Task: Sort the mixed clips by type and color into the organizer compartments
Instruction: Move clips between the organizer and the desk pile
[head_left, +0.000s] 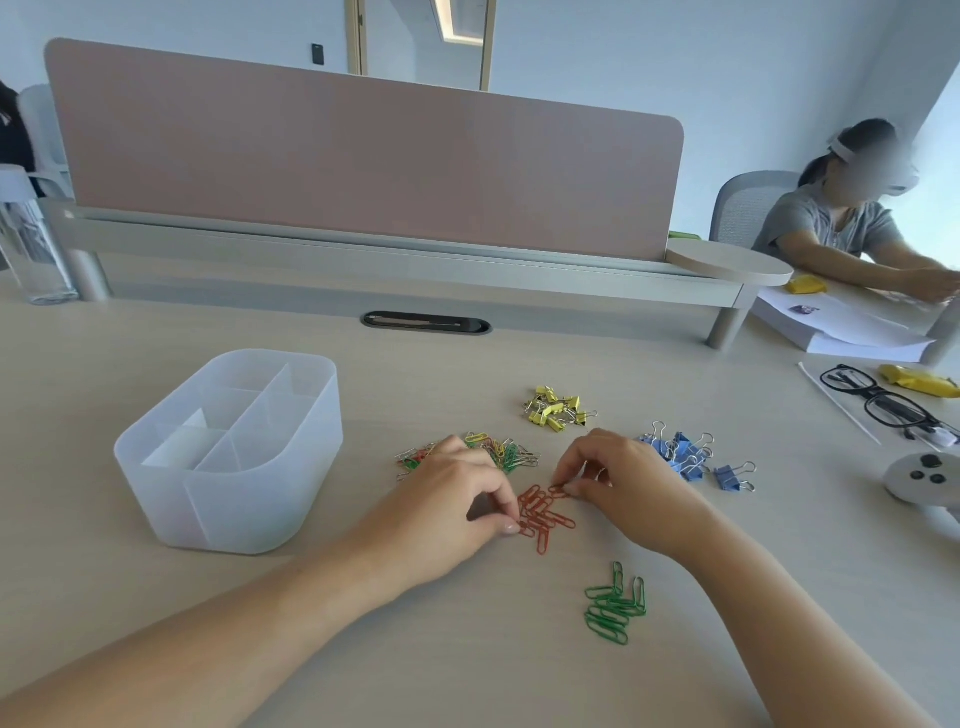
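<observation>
Pale wood tabletop (467, 675). A translucent organizer (228, 509) stands at left. To its right, in separate groups, lie mixed clips (506, 454), red clips (543, 517), green clips (615, 605) nearest the viewer, yellow binder clips (556, 408) and blue binder clips (685, 454); glasses (883, 400) lie at far right.

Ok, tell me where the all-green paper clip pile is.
Head view, right of centre: the green paper clips lie nearest the person, just below the red paper clips and beside the right forearm.

Mixed clip pile (511, 454) partly hidden, bottle (31, 249) cut by left edge
</observation>
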